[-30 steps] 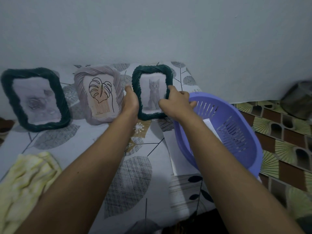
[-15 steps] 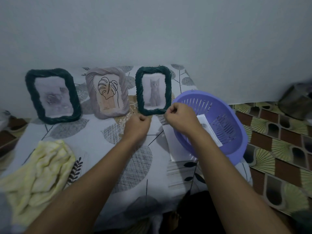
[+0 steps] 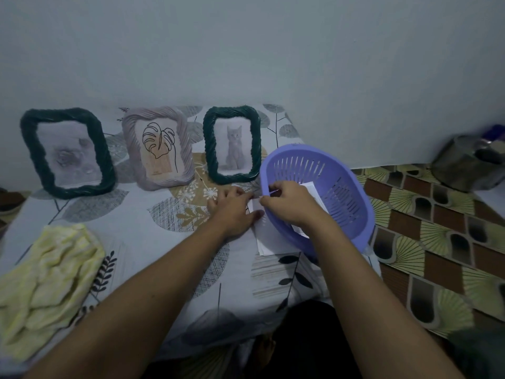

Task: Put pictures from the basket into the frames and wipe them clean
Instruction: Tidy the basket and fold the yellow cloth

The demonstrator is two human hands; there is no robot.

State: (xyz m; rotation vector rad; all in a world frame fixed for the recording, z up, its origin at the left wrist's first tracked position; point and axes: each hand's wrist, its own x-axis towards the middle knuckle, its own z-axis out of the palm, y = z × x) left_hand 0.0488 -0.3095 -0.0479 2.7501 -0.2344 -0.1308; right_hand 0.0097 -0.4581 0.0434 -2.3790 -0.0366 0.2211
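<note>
Pictures (image 3: 310, 186) lie in the basket (image 3: 296, 161); one white sheet (image 3: 270, 242) lies against its rim. The right hand (image 3: 289, 205) pinches that sheet's corner; the left hand (image 3: 235, 210) rests on it, grip unclear. Better to lift it flat, without creasing.

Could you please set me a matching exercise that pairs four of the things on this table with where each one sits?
Things
1. yellow cloth
2. purple basket
3. kitten frame
4. leaf-drawing frame

Places
A. middle of the row of three frames
B. right end of the table, partly over a white sheet
C. crumpled at the near left of the table
D. right end of the frame row, nearest the basket

Pairs: 1-C, 2-B, 3-D, 4-A
</note>
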